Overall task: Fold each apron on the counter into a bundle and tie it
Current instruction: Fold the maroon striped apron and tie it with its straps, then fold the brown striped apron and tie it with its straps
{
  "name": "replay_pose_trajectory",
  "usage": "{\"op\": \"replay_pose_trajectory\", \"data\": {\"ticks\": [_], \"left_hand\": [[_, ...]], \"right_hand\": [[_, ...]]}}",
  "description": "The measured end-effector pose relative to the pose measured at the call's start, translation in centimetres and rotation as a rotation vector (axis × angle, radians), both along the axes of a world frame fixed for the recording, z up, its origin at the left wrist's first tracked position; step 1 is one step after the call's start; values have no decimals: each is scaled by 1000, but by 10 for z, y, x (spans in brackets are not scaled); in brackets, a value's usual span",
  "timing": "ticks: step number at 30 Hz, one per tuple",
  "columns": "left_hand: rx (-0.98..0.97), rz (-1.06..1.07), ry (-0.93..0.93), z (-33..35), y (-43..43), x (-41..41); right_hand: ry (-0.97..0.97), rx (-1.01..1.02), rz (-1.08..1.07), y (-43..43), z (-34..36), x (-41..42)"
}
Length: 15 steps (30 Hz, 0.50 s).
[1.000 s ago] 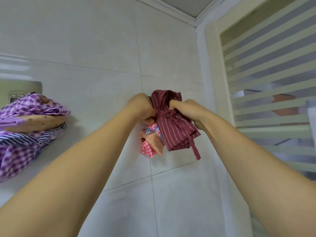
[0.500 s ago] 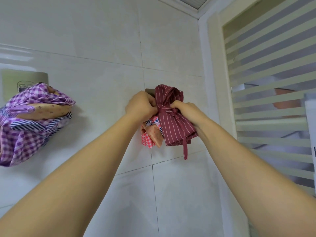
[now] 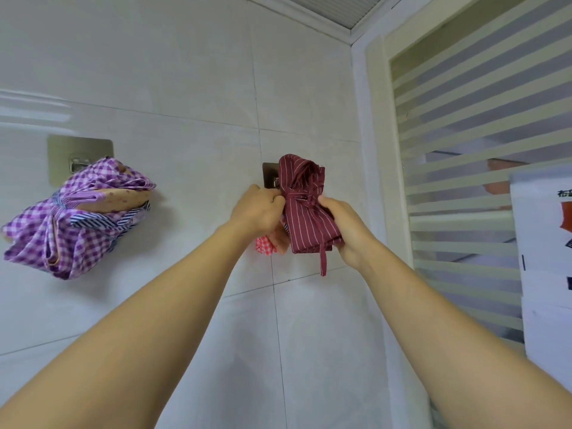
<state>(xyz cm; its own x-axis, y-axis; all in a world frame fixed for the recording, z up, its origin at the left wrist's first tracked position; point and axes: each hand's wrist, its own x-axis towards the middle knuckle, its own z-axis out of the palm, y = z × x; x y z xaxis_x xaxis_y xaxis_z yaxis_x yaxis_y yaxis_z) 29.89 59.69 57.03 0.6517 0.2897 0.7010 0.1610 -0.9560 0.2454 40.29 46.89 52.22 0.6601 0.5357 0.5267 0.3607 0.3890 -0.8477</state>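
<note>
Curled fingers [image 3: 273,199] of the left hand [image 3: 258,209] pinch the knotted tie at the waist of the maroon striped apron bundle [image 3: 305,218]. The right hand [image 3: 343,230] clasps its lower half, and a strap end [image 3: 323,261] dangles below. The bundle sits against a wall hook [image 3: 268,172] and, with the left hand, hides most of a red checked bundle [image 3: 264,246]. Well to the left, a purple gingham bundle [image 3: 62,230] hangs on another hook [image 3: 58,150]. A frosted striped door [image 3: 479,134] stands to the right.

Matt striped cloth bundle [image 3: 305,212], shiny metal hook plate [image 3: 268,173], glossy tiles [image 3: 185,72].
</note>
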Motion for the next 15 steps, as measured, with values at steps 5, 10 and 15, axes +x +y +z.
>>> {"op": "replay_pose_trajectory", "data": {"ticks": [5, 10, 15], "left_hand": [[17, 166, -54, -16, -14, -5], [177, 216, -418, -41, -40, -18], [97, -195, -577, -116, -101, -24]], "right_hand": [[79, 27, 13, -14, -17, -9], [160, 26, -21, -29, -45, -17], [355, 32, -117, -64, -127, -38]]}}
